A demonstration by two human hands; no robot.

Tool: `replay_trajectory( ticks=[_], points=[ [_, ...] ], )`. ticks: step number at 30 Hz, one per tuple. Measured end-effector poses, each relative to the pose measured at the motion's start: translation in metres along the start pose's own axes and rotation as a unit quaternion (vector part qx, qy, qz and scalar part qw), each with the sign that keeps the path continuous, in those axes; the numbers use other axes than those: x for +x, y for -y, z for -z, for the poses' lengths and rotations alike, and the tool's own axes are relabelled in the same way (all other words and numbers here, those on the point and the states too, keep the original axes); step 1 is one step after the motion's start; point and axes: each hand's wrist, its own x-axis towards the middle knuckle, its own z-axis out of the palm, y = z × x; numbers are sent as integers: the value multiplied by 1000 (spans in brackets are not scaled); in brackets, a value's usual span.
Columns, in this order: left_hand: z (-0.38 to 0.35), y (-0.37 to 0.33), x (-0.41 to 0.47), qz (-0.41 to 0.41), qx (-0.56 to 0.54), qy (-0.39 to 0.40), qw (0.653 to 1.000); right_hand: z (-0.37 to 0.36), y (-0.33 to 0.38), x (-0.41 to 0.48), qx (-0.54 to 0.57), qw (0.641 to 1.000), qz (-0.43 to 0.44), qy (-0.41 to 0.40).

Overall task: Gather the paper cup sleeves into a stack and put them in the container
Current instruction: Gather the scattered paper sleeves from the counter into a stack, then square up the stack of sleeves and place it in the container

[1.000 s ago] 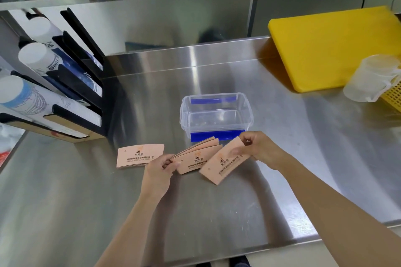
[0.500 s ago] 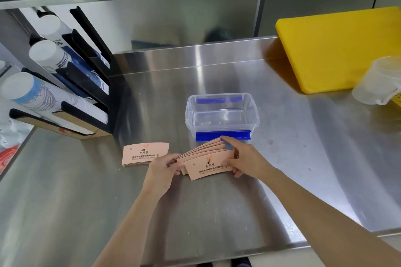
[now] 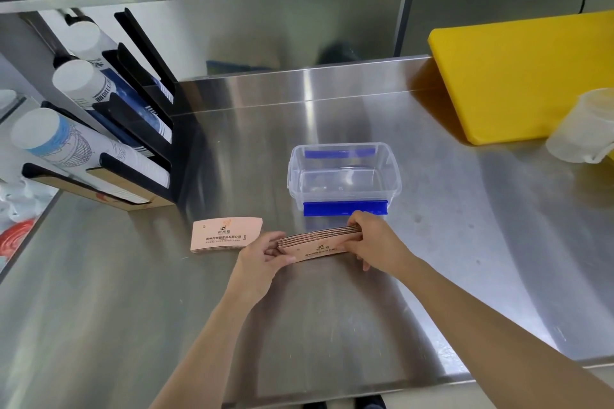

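Observation:
A stack of several pink paper cup sleeves (image 3: 319, 242) is squeezed between both my hands just above the steel counter. My left hand (image 3: 262, 256) grips its left end and my right hand (image 3: 375, 242) grips its right end. A second small pile of sleeves (image 3: 226, 235) lies flat on the counter to the left, untouched. Right behind my hands stands the clear plastic container (image 3: 344, 173) with blue clips, with nothing visible inside.
A black cup dispenser rack (image 3: 133, 129) with paper cup stacks stands at the left. A yellow cutting board (image 3: 525, 76) leans at the back right, with a translucent measuring jug (image 3: 584, 126) in front of it. The counter's front edge (image 3: 365, 392) runs near my forearms.
The fanned sleeves and the one my right hand held have been pushed together into one squared stack, now pinched at both ends. The pile on the left has not moved.

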Motion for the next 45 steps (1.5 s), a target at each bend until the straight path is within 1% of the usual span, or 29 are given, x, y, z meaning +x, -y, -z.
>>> replay_trajectory(
  ticks=[3,8,13,22,27,29,36,41,45],
  points=[
    [-2,-1,-2,6,-9,-27,1000,-4,1,0,15,1000,0,1],
    [-3,-2,0,4,-13,-54,998,-2,-2,-2,111,994,0,-7],
    [-4,-2,1,-4,-13,-57,998,-1,-8,-3,94,995,24,-22],
    [-4,-1,2,-9,12,-53,998,-2,-8,1,116,992,23,-40],
    [-1,-1,5,-13,-10,-67,998,-4,-8,1,113,991,21,-71],
    [1,-3,4,-2,-41,-80,996,-5,-7,1,125,989,16,-73],
    [39,-18,4,-13,-132,-181,974,-18,30,11,227,973,15,-41],
    [77,-25,5,-5,-119,-217,969,-37,71,26,298,954,-3,-29],
    [104,-20,12,40,-119,-225,966,-58,96,35,328,944,-39,-7]
  ],
)
